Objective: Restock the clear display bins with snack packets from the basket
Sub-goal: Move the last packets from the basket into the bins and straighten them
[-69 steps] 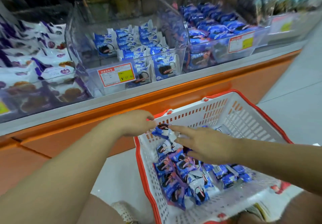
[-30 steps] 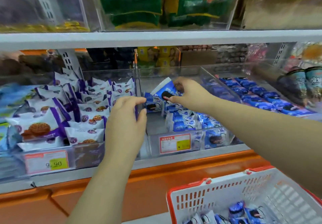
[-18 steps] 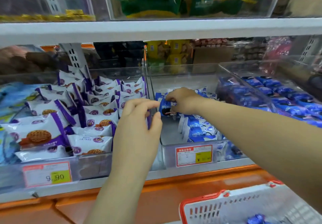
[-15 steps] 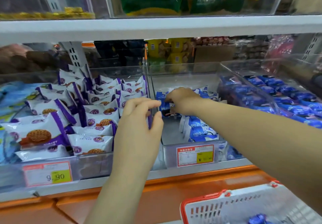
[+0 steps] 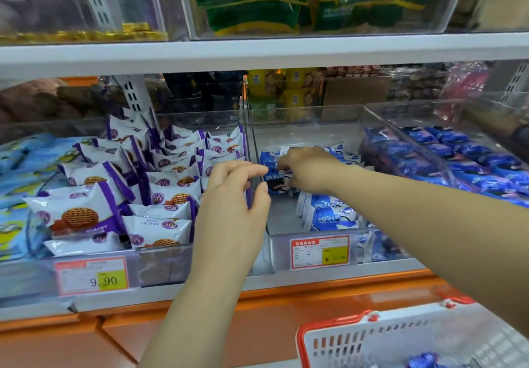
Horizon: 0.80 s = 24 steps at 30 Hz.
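Shop shelf, mid restock. The right hand (image 5: 306, 168) is curled round a blue snack packet (image 5: 276, 181), low at the far left of the middle clear bin (image 5: 303, 121), just behind the other packets (image 5: 329, 216). The left hand (image 5: 234, 196) hovers half-open by the bin's left wall, holding nothing. Looks like the placing step. Next: let go, then reach down to the basket (image 5: 329, 323), near right, for more.

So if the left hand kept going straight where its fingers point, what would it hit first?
Most likely the blue packet that the right hand holds in the middle bin; the left hand points at it. The clear divider may come first; depth is unclear.
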Tool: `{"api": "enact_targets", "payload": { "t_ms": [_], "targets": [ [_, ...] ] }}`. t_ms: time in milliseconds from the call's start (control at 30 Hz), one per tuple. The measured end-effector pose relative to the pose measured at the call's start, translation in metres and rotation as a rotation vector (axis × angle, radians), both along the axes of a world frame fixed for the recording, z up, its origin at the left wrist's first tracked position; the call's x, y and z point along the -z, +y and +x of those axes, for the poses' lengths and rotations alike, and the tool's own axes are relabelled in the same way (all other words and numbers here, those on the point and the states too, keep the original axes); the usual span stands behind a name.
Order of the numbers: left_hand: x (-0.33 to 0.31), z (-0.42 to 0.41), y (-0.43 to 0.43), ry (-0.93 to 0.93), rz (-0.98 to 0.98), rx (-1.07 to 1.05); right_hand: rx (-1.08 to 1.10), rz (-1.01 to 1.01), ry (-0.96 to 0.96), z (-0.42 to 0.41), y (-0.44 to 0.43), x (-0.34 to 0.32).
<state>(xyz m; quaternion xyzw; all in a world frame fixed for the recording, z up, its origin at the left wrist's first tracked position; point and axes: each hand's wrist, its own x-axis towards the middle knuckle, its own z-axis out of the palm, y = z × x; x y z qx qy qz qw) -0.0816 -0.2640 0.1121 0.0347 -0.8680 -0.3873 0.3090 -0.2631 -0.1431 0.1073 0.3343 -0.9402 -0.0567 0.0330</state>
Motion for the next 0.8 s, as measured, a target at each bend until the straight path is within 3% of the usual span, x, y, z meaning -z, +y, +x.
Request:
{"api": "enact_targets", "payload": {
  "t_ms": [200, 300, 400, 500, 600, 700, 800],
  "targets": [
    [-0.006, 0.008, 0.014, 0.087, -0.136, -0.057, -0.096, -0.343, 0.044, 0.078, 0.053, -0.025],
    [-0.01, 0.019, 0.031, 0.197, -0.202, 0.088, -0.16, -0.498, 0.077, 0.134, 0.095, -0.024],
    [-0.006, 0.031, 0.053, 0.139, -0.297, 0.28, -0.176, -0.582, 0.053, 0.184, 0.141, -0.008],
    [0.011, 0.042, 0.08, -0.048, -0.411, 0.454, -0.112, -0.558, -0.078, 0.219, 0.182, 0.027],
    [0.036, 0.055, 0.107, -0.409, -0.57, 0.633, 0.026, -0.43, -0.249, 0.238, 0.212, 0.071],
    [0.063, 0.067, 0.123, -0.801, -0.781, 0.697, 0.16, -0.286, -0.473, 0.24, 0.231, 0.123],
    [0.087, 0.07, 0.126, -1.03, -0.954, 0.692, 0.241, -0.224, -0.673, 0.235, 0.236, 0.175]
  ]
}}
